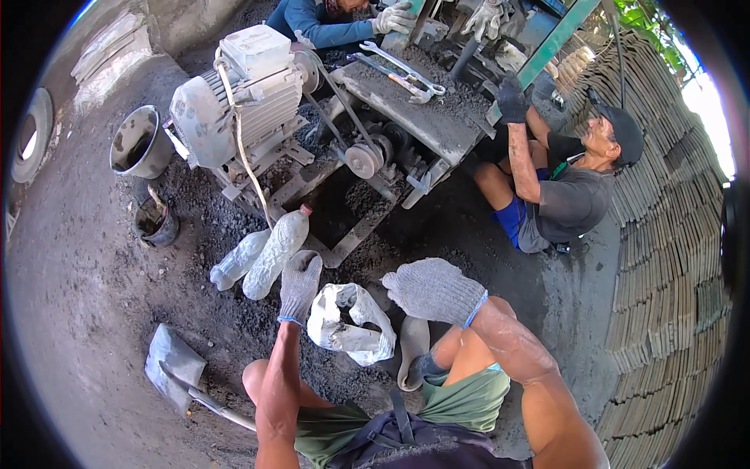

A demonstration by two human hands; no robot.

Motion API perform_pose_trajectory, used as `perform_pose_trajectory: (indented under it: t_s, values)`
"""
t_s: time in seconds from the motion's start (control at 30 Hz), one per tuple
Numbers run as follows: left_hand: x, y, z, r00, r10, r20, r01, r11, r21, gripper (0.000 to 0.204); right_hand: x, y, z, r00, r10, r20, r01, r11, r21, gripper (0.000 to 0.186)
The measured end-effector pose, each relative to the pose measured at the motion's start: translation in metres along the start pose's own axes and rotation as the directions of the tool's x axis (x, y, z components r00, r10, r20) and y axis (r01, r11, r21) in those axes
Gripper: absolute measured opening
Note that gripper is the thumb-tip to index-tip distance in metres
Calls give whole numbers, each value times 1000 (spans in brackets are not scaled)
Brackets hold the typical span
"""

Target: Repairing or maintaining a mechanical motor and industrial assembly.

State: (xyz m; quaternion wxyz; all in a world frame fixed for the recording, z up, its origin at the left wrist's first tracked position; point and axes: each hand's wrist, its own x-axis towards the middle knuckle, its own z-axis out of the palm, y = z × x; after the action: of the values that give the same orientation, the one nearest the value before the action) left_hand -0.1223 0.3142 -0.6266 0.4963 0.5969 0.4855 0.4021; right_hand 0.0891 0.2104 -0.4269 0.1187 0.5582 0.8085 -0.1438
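Observation:
My left hand [300,283], in a grey knit glove, is curled closed beside a dusty plastic bottle [275,254] with a red cap. What it holds, if anything, is hidden. My right hand [437,291], gloved the same way, hovers over the ground with its fingers stretched to the left and nothing seen in them. Between and below both hands lies a crumpled white plastic container or sack [332,338] with torn openings; neither hand visibly grips it. A second dusty bottle [237,262] rests against the first.
Ahead stands a belt-driven machine with a grey motor [238,98], pulley [363,159] and wrench [402,69]. One person [578,172] crouches right, another [328,27] leans in behind. Buckets [144,160] [156,223] and a shovel [173,363] lie left; stacked tiles [664,273] line the right.

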Motion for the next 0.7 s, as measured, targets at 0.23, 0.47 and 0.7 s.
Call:
perform_pose_trajectory:
  t_s: [0.23,0.47,0.7]
  values:
    - [-1,2,0,1000,-3,11,2,998,68,25,-2,-1,-1,1000,5,-3,-5,1000,16,27]
    - [-3,10,-2,999,4,34,-6,997,76,26,-3,-3,-4,999,21,29,-21,1000,10,27]
    - [-4,10,-2,1000,24,18,-25,997,75,26,-2,-3,-5,999,12,35,-12,1000,20,28]
